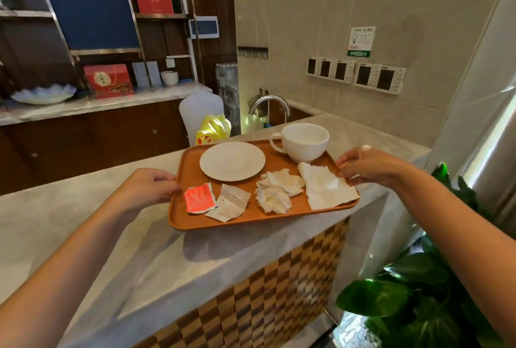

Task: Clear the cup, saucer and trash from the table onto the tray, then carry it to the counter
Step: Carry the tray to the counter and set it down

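Note:
An orange-brown tray [251, 217] hangs just above the marble counter [156, 258], casting a shadow on it. My left hand [149, 187] grips its left edge and my right hand [368, 164] grips its right edge. On the tray stand a white cup [304, 142] at the far right and a white saucer [232, 161] beside it. Nearer me lie a red wrapper [198, 198], a pale sachet [230, 206], a crumpled tissue [276, 189] and a flat napkin [324, 187].
A curved tap [269, 104] rises behind the counter, with a yellow bag [213, 129] and a white plastic jug [199, 113] beyond it. A leafy green plant [418, 277] stands at the lower right. Shelves with red boxes [109, 80] line the back wall.

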Demonstrator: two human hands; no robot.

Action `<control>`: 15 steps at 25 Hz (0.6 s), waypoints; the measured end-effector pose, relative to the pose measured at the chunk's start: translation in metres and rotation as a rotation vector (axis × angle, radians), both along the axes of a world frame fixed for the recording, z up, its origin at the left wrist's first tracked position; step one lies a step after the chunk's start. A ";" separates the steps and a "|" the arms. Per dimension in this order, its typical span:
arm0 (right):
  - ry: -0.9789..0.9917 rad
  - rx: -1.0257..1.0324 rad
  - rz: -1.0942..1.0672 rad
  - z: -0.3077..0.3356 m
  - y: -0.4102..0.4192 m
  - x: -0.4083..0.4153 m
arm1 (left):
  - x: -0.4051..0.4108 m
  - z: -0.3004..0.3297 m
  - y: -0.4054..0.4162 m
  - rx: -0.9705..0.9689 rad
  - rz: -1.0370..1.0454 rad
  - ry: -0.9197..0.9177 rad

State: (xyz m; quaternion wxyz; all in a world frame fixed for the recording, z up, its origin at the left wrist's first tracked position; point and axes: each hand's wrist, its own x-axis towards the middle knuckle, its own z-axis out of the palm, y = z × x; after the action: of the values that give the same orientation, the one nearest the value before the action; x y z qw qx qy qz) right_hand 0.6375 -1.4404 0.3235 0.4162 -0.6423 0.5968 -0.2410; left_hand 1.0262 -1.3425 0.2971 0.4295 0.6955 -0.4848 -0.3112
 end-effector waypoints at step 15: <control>0.227 0.111 0.122 -0.049 -0.189 0.068 | 0.007 -0.053 -0.101 0.116 0.274 -0.036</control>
State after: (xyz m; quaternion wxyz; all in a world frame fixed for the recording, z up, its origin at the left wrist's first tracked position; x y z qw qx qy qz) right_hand 0.7059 -1.6296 0.2743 0.3947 -0.6766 0.6122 -0.1079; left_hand 1.0334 -1.4435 0.2437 0.4184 0.7842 -0.3740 -0.2646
